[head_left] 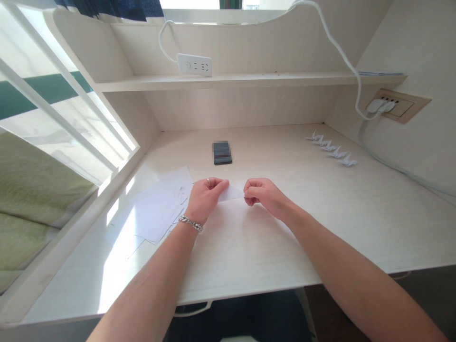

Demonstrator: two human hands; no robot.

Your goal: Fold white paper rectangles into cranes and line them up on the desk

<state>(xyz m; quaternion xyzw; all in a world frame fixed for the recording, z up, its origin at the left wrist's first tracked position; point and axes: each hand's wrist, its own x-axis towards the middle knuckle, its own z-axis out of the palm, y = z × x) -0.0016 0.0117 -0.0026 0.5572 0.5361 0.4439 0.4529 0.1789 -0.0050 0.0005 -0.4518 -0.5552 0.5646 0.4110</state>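
- The table [263, 256] is the widest thing, pale, smooth, with faint wood grain; strong sunlight lies at its left part.
- White sheets [156, 204], flat and thin, overlap at the left of the frame; they look unfolded, so material seems to remain.
- The left hand [204, 199], at the centre, has its grip closed upon a folded paper [231, 192], thumb on top.
- The right hand [265, 194], just right of centre, has curled fingers; its grip appears to pinch the paper's right tip.
- A dark, rectangular device [222, 153] lies above the hands, its surface blurred.
- The folded paper is between both hands, a narrow flat wedge; its folding seems only partly done.
- Five small folded figures [328, 148], white, sharp-pointed, stand in a slanting row at the upper right; these look finished.
- A metal chain bracelet [191, 223] circles the left wrist.
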